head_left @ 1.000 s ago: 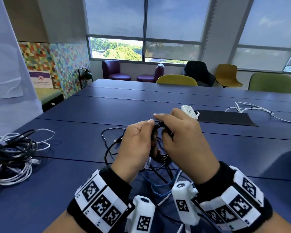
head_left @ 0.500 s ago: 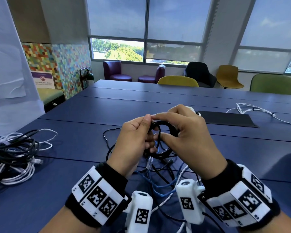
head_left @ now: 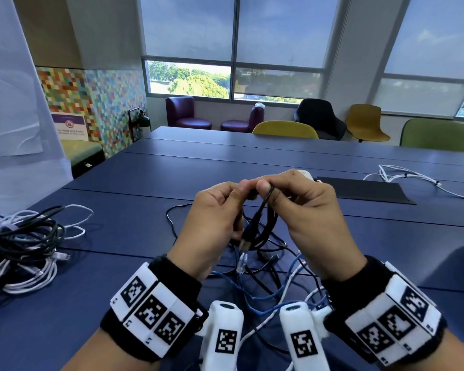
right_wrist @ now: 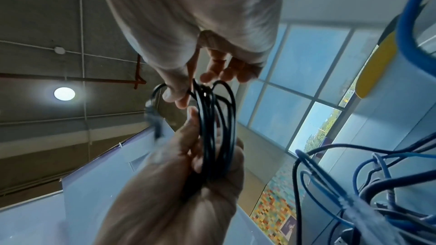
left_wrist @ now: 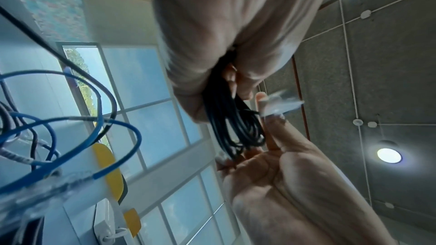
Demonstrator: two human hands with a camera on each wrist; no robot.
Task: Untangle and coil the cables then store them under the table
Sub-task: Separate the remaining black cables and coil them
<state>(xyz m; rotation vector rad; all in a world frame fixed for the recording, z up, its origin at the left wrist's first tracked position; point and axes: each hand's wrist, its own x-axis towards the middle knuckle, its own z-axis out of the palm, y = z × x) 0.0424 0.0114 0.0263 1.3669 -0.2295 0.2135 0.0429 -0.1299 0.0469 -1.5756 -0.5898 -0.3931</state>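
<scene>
Both hands are raised above the blue table [head_left: 118, 223] and hold one small coil of black cable [head_left: 264, 223] between them. My left hand [head_left: 233, 199] grips the coil's loops in its curled fingers, which the right wrist view shows around the black coil [right_wrist: 214, 128]. My right hand [head_left: 268, 194] pinches a strand at the top of the coil with thumb and forefinger. The cable's plug end [head_left: 245, 242] dangles below the hands. Under them lies a tangle of blue, black and white cables [head_left: 268, 287]. The left wrist view also shows the black coil [left_wrist: 233, 128].
A heap of black and white cables [head_left: 24, 242] lies at the table's left edge. A flat black mat [head_left: 359, 191] and a loose white cable [head_left: 407, 178] lie at the far right. A white power strip [head_left: 307, 174] peeks out behind my right hand. Chairs line the far side.
Both hands have lifted a little. The coil, held as an open ring before, is now squeezed flat and edge-on, and its plug end hangs free below the hands.
</scene>
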